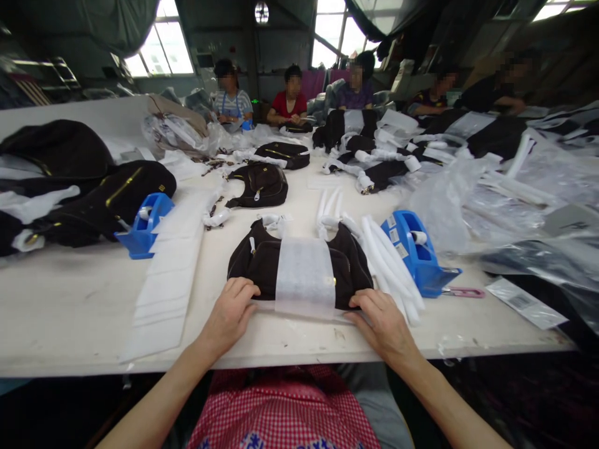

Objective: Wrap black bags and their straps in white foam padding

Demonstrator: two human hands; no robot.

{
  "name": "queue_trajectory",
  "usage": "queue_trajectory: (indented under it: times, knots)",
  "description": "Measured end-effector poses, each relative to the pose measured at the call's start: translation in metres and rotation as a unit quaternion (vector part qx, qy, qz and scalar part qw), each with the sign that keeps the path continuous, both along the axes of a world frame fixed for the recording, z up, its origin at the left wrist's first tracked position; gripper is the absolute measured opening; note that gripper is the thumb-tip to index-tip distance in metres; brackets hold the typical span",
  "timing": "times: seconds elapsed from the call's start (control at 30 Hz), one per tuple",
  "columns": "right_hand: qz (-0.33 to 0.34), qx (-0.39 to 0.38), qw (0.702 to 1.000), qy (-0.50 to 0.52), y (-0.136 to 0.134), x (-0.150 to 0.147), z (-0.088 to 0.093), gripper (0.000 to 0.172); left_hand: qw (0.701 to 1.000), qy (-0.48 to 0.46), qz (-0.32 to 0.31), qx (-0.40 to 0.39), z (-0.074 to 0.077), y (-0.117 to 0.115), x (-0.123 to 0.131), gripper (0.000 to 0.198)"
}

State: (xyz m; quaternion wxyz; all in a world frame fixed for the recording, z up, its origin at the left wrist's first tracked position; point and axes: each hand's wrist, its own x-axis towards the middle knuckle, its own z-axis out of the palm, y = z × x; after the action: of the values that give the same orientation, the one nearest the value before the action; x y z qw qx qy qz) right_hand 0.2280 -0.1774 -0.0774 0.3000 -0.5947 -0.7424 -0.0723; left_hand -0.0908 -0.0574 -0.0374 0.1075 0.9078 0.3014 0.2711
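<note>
Left hand grips the lower left corner of the dark bag, fingers on top; right hand holds the lower right corner likewise. Bag lies by the middle of the tabletop's near edge, white wrap across its centre. Step in hand, judged: squaring bag and wrap. Next move seems to call for an even hold at both ends, wrap centred. Left of bag: white sheets. Right: white foam tubes, then a blue dispenser. Hidden: bag's underside, and how far the wrap runs beneath; cannot tell whether it is fastened. Clear film toward the right edge obscures a dark item. Farther back, wrapped bags overlap, hard to separate.
</note>
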Motion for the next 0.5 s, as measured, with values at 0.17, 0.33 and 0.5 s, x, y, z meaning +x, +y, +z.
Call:
queue_trajectory:
  times: [0.17, 0.33, 0.5]
  knots:
    - [0.017, 0.043, 0.999, 0.024, -0.001, -0.005, -0.002, 0.005, 0.999, -0.030, -0.013, 0.012, -0.016, 0.005, 0.000, 0.012]
    - [0.016, 0.092, 0.996, 0.016, -0.006, -0.009, -0.005, 0.013, 0.993, -0.049, 0.006, 0.112, -0.029, -0.003, 0.003, 0.020]
    - [0.014, 0.102, 0.995, -0.010, -0.007, -0.004, -0.009, 0.004, 0.996, -0.008, 0.031, 0.078, -0.015, -0.002, 0.003, 0.017]
